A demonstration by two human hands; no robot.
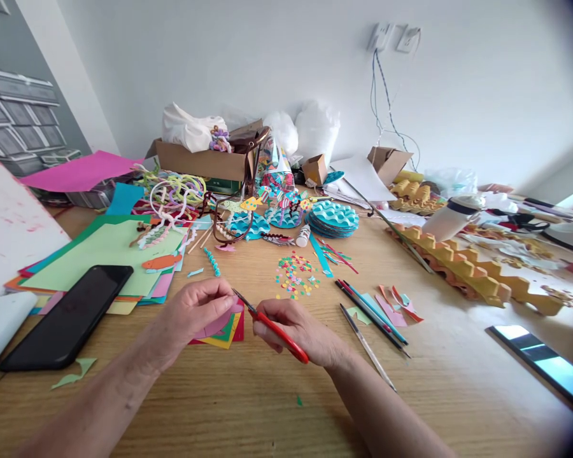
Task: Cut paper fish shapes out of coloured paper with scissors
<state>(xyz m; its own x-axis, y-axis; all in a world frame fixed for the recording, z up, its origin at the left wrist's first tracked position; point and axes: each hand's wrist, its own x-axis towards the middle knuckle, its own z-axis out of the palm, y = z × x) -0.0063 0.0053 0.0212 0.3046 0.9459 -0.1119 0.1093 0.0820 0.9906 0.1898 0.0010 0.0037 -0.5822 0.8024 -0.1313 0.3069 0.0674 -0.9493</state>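
My right hand (291,327) is wrapped around red-handled scissors (281,337), whose dark blades point up and left. The blade tips meet the fingertips of my left hand (203,312), which is closed in a pinch. Whatever those fingers hold is too small or hidden to make out. Just below them on the table lie small layered paper pieces (226,337) in purple, green, yellow and red, partly covered by the left hand. A tiny green scrap (299,401) rests nearer to me.
Left are a black phone (69,315) and stacked coloured paper (100,254). Ahead lie confetti dots (296,273) and blue wavy discs (334,219). To the right are pencils and brushes (375,312), paper scraps (398,302), egg-carton strips (458,264) and another phone (539,359).
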